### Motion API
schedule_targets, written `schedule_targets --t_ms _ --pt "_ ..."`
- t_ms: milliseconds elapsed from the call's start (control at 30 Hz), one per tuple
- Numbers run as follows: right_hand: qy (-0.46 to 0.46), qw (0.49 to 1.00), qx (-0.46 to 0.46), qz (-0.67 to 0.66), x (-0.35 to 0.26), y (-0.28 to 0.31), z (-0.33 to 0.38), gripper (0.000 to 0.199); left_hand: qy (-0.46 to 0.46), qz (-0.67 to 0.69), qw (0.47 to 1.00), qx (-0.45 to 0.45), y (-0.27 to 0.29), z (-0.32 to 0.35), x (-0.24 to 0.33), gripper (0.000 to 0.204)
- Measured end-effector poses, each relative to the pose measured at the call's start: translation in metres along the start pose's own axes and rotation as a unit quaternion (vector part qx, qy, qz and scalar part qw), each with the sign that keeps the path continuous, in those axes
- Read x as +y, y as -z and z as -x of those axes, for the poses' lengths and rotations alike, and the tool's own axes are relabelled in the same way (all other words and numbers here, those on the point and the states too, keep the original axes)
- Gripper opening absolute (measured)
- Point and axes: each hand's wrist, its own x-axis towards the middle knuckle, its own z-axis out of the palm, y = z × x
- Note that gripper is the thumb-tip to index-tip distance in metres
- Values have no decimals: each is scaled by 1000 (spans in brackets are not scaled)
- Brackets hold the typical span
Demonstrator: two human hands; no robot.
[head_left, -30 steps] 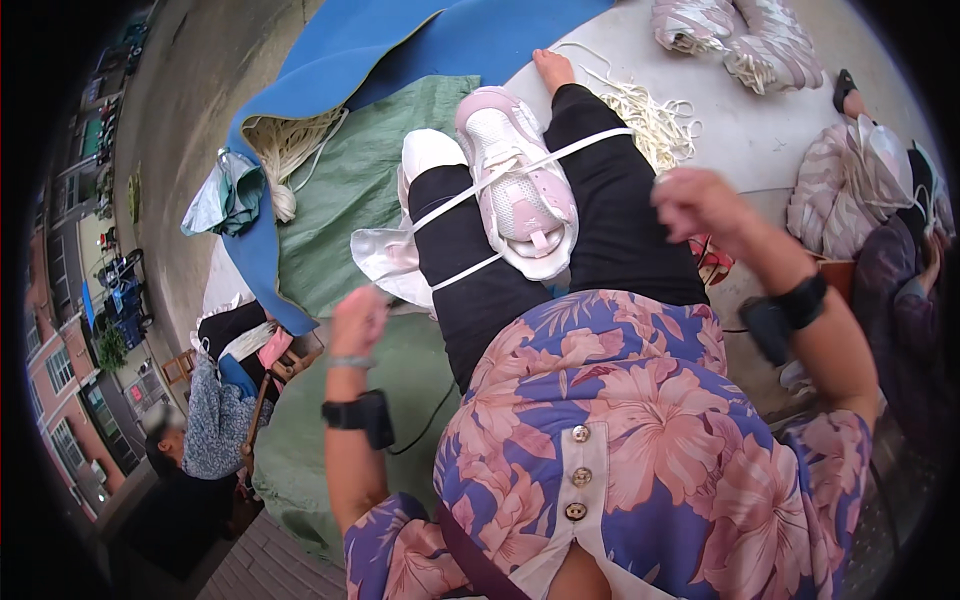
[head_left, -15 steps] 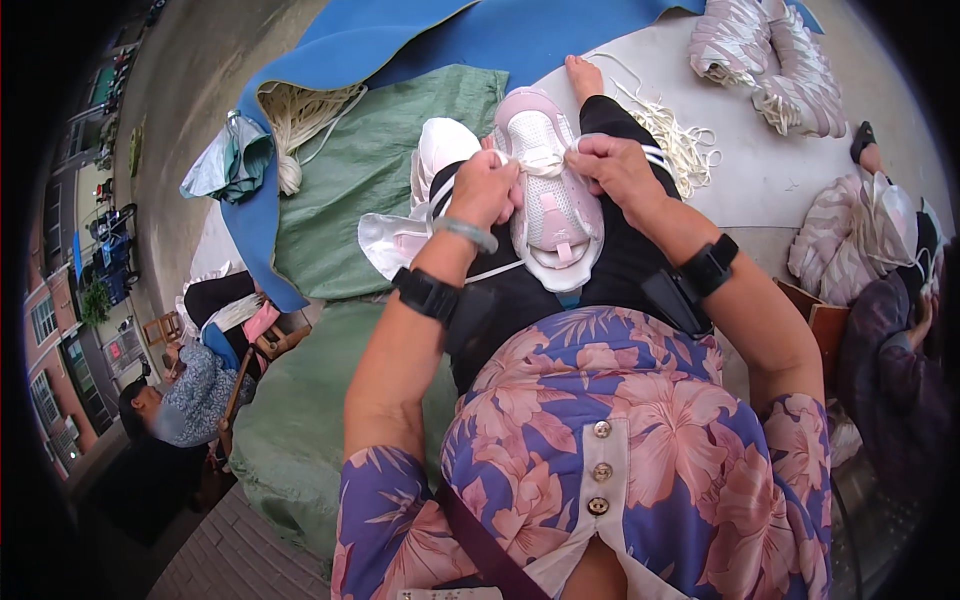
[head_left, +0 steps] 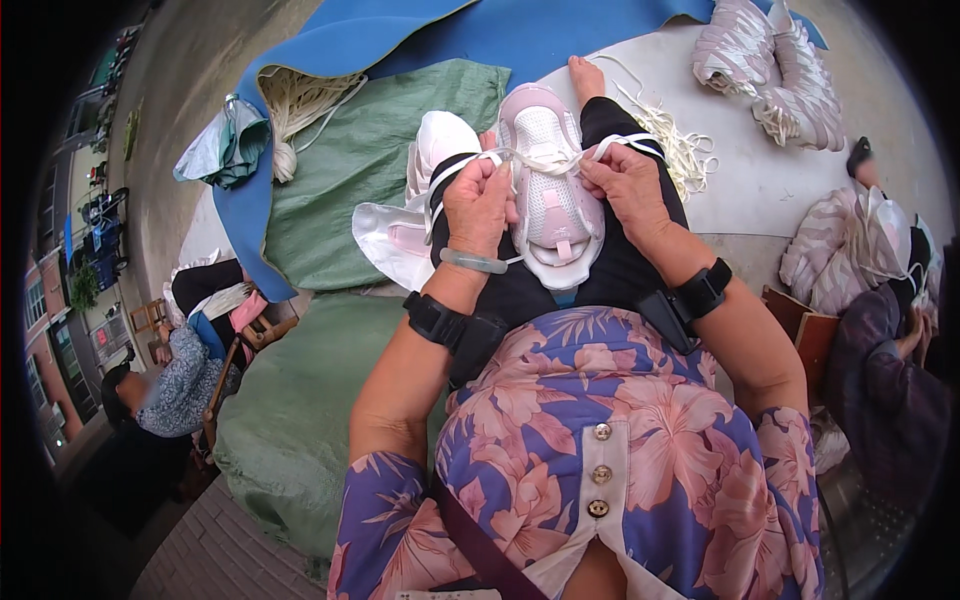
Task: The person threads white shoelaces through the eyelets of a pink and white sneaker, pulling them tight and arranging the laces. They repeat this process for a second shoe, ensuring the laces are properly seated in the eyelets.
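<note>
A pink and white sneaker [head_left: 553, 215] rests between my thighs, its heel toward me and its toe pointing away. White shoelace [head_left: 530, 158] crosses over its tongue in loops. My left hand [head_left: 480, 203] pinches the lace on the left side of the shoe. On the other side, my right hand [head_left: 625, 185] has thumb and fingers closed on the lace, close to the crossing. Lace ends trail over both my knees. Another white and pink shoe [head_left: 443, 140] lies just left of my left knee, partly hidden by my leg and hand.
Loose laces [head_left: 680, 150] lie heaped beyond my right knee; a lace bundle [head_left: 300, 105] sits on the blue mat [head_left: 243, 220]. Green sheeting [head_left: 400, 120] spreads at left. Bundled shoe uppers [head_left: 770, 75] lie far right. Seated people work at left [head_left: 190, 375] and right [head_left: 880, 370].
My hands have drawn slightly nearer to me, and the lace between them now shows looser loops over the tongue. My left hand's grip has shifted. The sneaker stays in place.
</note>
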Motion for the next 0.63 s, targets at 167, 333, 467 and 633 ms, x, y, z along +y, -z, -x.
schedule_targets --t_ms 167,333,467,633 --pt "19 1000 12 20 7 -1 -3 9 -21 39 998 43 -8 4 0 13" --pt "59 994 26 83 11 -2 -4 9 -19 -50 998 17 -4 6 -2 9" --pt "249 938 33 241 11 -4 0 9 -43 -116 992 -9 3 9 -5 6" --pt "437 774 0 457 -4 1 1 12 -34 -101 994 -9 5 6 -9 5"
